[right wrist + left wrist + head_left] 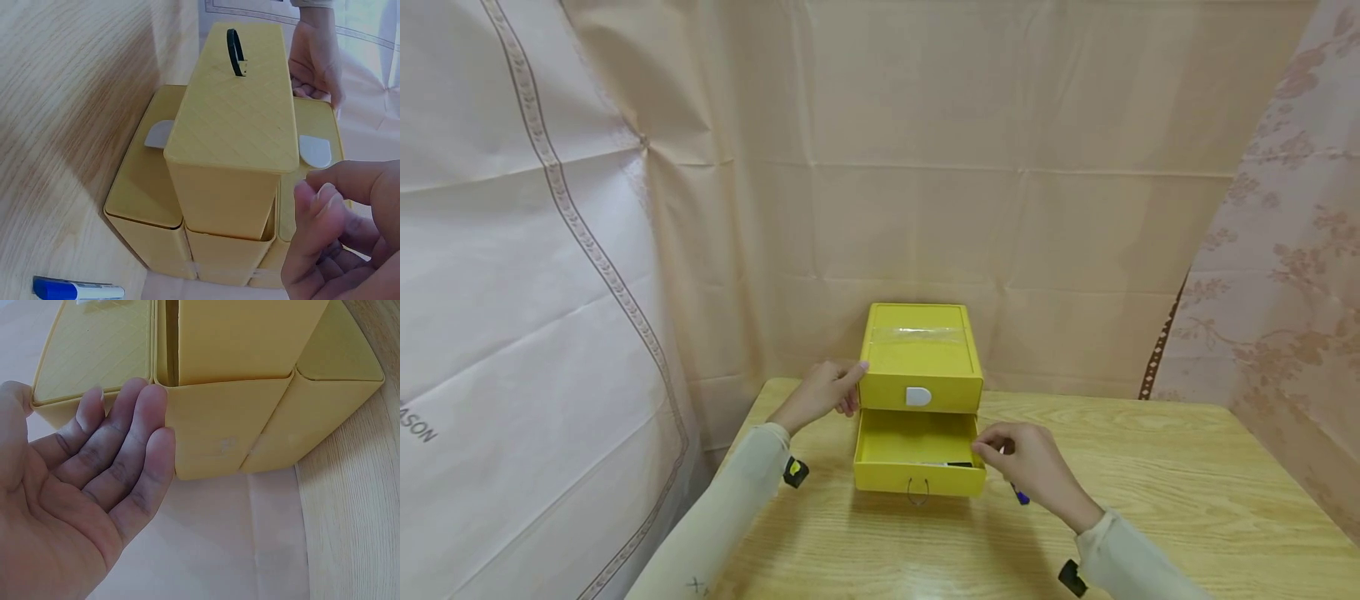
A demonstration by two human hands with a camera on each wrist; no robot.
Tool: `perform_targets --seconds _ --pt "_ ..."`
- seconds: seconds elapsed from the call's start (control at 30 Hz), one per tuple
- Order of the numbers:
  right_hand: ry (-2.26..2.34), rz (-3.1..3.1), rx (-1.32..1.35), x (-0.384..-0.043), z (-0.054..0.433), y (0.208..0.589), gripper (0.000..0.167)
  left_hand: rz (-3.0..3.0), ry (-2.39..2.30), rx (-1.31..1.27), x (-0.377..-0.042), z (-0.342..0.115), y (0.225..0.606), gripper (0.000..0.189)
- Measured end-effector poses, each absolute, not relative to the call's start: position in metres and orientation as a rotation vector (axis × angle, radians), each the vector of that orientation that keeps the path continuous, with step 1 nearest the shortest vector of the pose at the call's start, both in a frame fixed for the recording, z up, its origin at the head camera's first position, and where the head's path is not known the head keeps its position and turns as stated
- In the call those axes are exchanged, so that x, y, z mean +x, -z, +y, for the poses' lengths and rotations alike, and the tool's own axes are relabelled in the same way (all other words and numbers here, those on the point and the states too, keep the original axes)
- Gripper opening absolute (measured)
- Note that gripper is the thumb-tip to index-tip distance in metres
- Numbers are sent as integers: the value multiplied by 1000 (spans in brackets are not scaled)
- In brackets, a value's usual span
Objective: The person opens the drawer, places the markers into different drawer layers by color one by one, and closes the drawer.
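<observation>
A yellow drawer box [921, 346] stands on the table, its units stacked. Its middle drawer [891, 482], with a dark loop handle [235, 53], is pulled out. Inside, a marker with a black end [958, 464] lies along the front wall. My left hand [827, 390] touches the box's upper left side, thumb at the front corner and fingers lightly bent against the side. By the drawer's right edge is my right hand [1030, 458], fingers bent and thumb near the fingertips; nothing shows between them. A blue-capped marker [78, 289] lies on the table beside the box.
White tabs [918, 396] mark the fronts of the other drawers, the lower one seen in the right wrist view. Clear tape [917, 332] crosses the box top. Beige cloth [917, 167] hangs behind the wooden table [1150, 483], with pale patterned cloth at both sides.
</observation>
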State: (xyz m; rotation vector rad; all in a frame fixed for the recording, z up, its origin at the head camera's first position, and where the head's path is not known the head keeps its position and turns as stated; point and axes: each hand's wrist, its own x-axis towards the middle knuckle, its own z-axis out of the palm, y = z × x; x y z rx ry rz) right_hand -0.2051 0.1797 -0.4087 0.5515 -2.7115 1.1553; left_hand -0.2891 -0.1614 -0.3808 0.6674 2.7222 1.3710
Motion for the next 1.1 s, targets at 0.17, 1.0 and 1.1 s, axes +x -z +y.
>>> perform_targets --seconds 0.17,1.0,1.1 --pt "-1174 -2724 537 -201 184 410 7 2718 -1364 665 -290 -162 381 61" --pt "-1678 -2848 592 -171 199 445 16 2777 -1207 692 -293 -168 369 64" --pt "-1761 -2851 618 -168 198 455 18 2773 -1209 698 -295 -169 372 66"
